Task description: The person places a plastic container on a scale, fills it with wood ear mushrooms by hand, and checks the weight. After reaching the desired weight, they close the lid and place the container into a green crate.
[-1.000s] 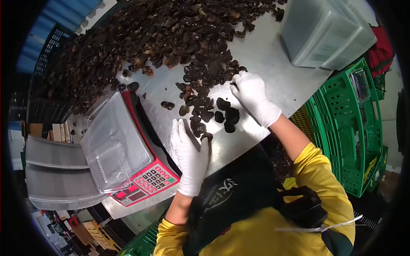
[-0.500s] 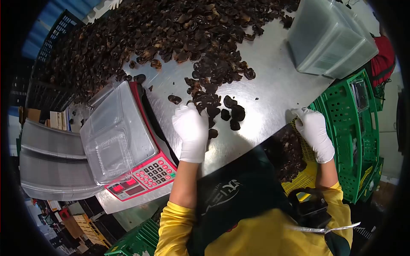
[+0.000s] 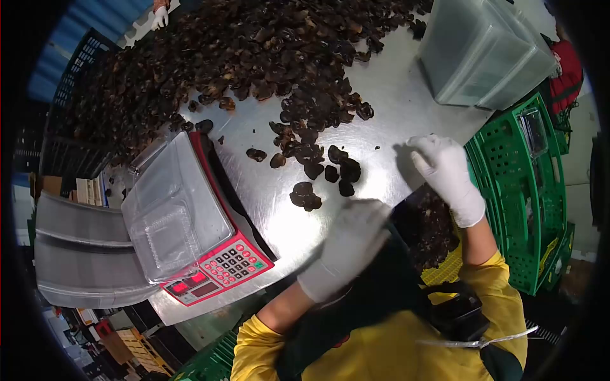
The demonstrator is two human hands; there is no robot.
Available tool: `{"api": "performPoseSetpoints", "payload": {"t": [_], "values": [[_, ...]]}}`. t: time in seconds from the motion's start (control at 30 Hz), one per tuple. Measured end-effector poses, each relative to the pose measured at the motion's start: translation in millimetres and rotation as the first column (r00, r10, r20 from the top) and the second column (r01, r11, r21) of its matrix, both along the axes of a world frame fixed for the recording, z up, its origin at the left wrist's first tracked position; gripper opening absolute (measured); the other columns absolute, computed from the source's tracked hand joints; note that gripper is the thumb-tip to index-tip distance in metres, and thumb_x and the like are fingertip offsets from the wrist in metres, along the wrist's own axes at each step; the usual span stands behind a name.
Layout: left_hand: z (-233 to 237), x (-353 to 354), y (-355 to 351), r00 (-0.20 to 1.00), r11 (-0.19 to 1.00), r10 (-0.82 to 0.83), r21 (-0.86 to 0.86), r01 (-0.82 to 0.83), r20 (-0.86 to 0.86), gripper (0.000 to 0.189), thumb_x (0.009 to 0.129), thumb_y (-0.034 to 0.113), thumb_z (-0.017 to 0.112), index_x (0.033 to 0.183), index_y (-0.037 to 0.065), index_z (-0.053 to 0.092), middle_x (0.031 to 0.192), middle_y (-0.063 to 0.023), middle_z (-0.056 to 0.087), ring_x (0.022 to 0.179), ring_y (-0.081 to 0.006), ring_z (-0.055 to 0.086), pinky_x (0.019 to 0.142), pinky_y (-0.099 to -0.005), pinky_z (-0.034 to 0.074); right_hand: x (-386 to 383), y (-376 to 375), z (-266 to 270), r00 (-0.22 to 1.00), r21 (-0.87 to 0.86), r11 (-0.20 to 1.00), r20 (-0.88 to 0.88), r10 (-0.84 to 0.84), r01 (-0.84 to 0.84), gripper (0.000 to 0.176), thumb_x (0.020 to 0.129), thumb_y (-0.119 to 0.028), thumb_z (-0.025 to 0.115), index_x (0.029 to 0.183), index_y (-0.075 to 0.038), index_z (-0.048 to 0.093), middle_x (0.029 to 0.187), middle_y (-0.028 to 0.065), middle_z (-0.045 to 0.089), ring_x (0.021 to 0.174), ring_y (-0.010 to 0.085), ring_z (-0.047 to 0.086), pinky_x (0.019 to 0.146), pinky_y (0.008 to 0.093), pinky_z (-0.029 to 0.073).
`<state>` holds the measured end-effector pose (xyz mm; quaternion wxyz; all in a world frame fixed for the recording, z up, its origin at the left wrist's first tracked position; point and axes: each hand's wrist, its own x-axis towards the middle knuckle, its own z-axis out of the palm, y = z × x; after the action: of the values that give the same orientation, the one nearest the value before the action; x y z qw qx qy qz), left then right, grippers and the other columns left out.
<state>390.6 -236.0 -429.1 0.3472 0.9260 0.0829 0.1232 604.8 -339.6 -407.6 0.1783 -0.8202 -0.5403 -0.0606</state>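
Note:
My left hand [image 3: 346, 247], in a white glove and smeared by motion, is over the table's near edge in front of my dark apron. I cannot tell whether it holds anything. White-gloved as well, my right hand [image 3: 445, 174] hovers over the table's right edge, fingers loosely bent and apart from the thumb, holding nothing visible. Beneath it a yellow basket [image 3: 445, 270] contains dark wood ear mushrooms [image 3: 427, 232]. A small clump of mushrooms [image 3: 306, 197] lies on the metal table beyond my left hand, with several loose mushrooms [image 3: 346, 170] close by.
A large mushroom heap [image 3: 241, 51] covers the far table. On the left is a red-trimmed scale [image 3: 219, 254] bearing a clear plastic box [image 3: 168, 241], beside stacked clear containers [image 3: 82, 247]. Clear boxes [image 3: 476, 57] and green crates [image 3: 521, 190] stand right. Another person's gloved hand [image 3: 160, 18] shows at the back.
My left hand has swung right and nearer to me, away from the loose mushrooms. My right hand has risen slightly left from the basket's rim. The mushroom clump now shows on the table.

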Motion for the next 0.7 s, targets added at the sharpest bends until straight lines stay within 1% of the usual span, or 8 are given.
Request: {"api": "performPoseSetpoints", "payload": {"t": [0.07, 0.1, 0.17, 0.27, 0.37, 0.57, 0.63, 0.7], "values": [[-7, 7, 27, 0.936, 0.963, 0.270, 0.064, -0.263, -0.225, 0.051, 0.083, 0.012, 0.062, 0.130, 0.000, 0.049, 0.121, -0.0196, 0.056, 0.115, -0.0360, 0.053, 0.096, -0.0433, 0.043, -23, 22, -13, 0.983, 0.032, 0.998, -0.173, 0.064, -0.059, 0.028, 0.079, -0.022, 0.069, 0.105, -0.012, 0.064, 0.086, 0.0103, 0.065, 0.076, 0.0300, 0.064, 0.068, 0.0399, 0.051], [-12, 7, 42, 0.934, 0.912, 0.347, 0.201, -0.357, 0.083, 0.051, 0.082, 0.009, 0.059, 0.131, 0.000, 0.048, 0.125, -0.0202, 0.054, 0.118, -0.0379, 0.050, 0.096, -0.0441, 0.042, -35, 33, -21, 0.956, 0.047, 0.995, -0.277, 0.094, -0.084, 0.036, 0.078, -0.025, 0.071, 0.111, -0.012, 0.063, 0.087, 0.0100, 0.064, 0.076, 0.0297, 0.064, 0.069, 0.0395, 0.052], [-24, 12, 62, 0.909, 0.833, 0.400, 0.366, -0.415, 0.121, 0.054, 0.083, 0.008, 0.057, 0.136, 0.001, 0.047, 0.133, -0.0187, 0.050, 0.126, -0.0391, 0.044, 0.103, -0.0462, 0.036, -59, 55, -22, 0.853, -0.131, 0.991, -0.520, -0.052, -0.020, 0.051, 0.074, -0.030, 0.075, 0.119, -0.013, 0.058, 0.091, 0.0110, 0.061, 0.080, 0.0301, 0.064, 0.073, 0.0393, 0.053], [-47, 2, 74, 0.910, 0.790, 0.404, 0.464, -0.400, 0.096, 0.050, 0.083, 0.009, 0.058, 0.131, 0.002, 0.051, 0.127, -0.0169, 0.053, 0.119, -0.0360, 0.049, 0.100, -0.0440, 0.039, -81, 68, -60, 0.877, 0.025, 0.997, -0.474, 0.078, -0.076, 0.057, 0.072, -0.030, 0.078, 0.122, -0.011, 0.056, 0.102, 0.0147, 0.059, 0.092, 0.0321, 0.063, 0.078, 0.0380, 0.053], [-39, -18, 69, 0.884, 0.798, 0.457, 0.483, -0.360, -0.096, 0.041, 0.082, 0.010, 0.060, 0.122, 0.003, 0.055, 0.117, -0.0145, 0.057, 0.108, -0.0317, 0.053, 0.092, -0.0411, 0.041, -84, 62, -60, 0.821, 0.129, 0.988, -0.553, 0.141, -0.083, 0.052, 0.073, -0.021, 0.078, 0.120, -0.010, 0.059, 0.106, 0.0111, 0.059, 0.083, 0.0270, 0.064, 0.074, 0.0348, 0.053], [-33, -29, 72, 0.857, 0.759, 0.514, 0.482, -0.436, -0.034, 0.029, 0.082, 0.010, 0.063, 0.110, 0.005, 0.059, 0.100, -0.0123, 0.059, 0.094, -0.0300, 0.056, 0.080, -0.0401, 0.043, -57, 88, -56, 0.769, 0.094, 0.988, -0.638, -0.035, 0.122, 0.023, 0.079, -0.014, 0.072, 0.100, -0.008, 0.067, 0.084, 0.0068, 0.061, 0.074, 0.0230, 0.066, 0.065, 0.0339, 0.054], [-29, -24, 75, 0.853, 0.745, 0.521, 0.498, -0.444, -0.019, 0.028, 0.082, 0.009, 0.063, 0.109, 0.005, 0.059, 0.101, -0.0129, 0.059, 0.094, -0.0309, 0.056, 0.079, -0.0405, 0.043, -50, 102, -67, 0.914, 0.160, 0.986, -0.392, 0.104, -0.043, 0.019, 0.079, -0.015, 0.072, 0.096, -0.008, 0.067, 0.082, 0.0070, 0.061, 0.072, 0.0230, 0.066, 0.063, 0.0351, 0.053], [-25, -18, 79, 0.830, 0.729, 0.558, 0.481, -0.488, -0.004, 0.033, 0.083, 0.011, 0.063, 0.115, 0.004, 0.058, 0.106, -0.0139, 0.059, 0.097, -0.0321, 0.056, 0.083, -0.0423, 0.044, -41, 101, -75, 0.899, 0.178, 0.973, -0.386, 0.206, -0.147, 0.018, 0.078, -0.015, 0.071, 0.094, -0.008, 0.068, 0.082, 0.0068, 0.060, 0.073, 0.0245, 0.066, 0.063, 0.0360, 0.053]]}}
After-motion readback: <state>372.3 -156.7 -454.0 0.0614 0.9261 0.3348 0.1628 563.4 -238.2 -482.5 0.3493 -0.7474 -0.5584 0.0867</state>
